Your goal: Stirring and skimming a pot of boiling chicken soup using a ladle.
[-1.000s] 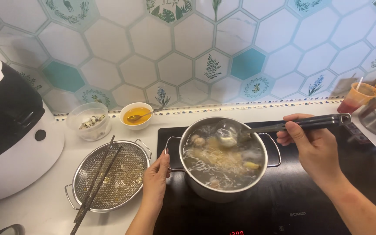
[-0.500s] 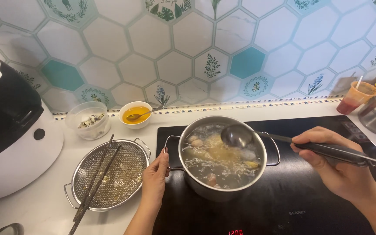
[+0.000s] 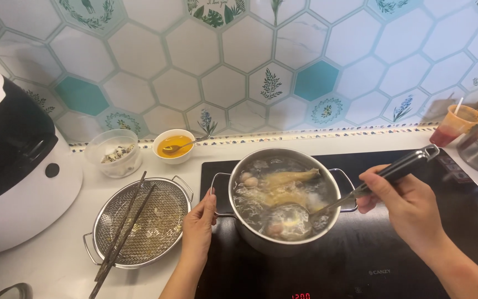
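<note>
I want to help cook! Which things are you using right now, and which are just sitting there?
In use: pot, steadied by the left hand; ladle, held by the right hand; stove.

Just sitting: strainer with chopsticks, sauce bowl, plastic tub, rice cooker, orange cup.

Mesh strainer point(image 3: 145, 221) w/ chopsticks point(image 3: 123, 230) across it; white cooker point(image 3: 17, 166) left; sauce bowl point(image 3: 173, 146) behind.

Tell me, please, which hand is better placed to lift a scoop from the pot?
The right hand, probably: it already grips the ladle handle, with the bowl dipped in the soup. The left hand is occupied at the pot handle on the near left side, steadying it.
</note>
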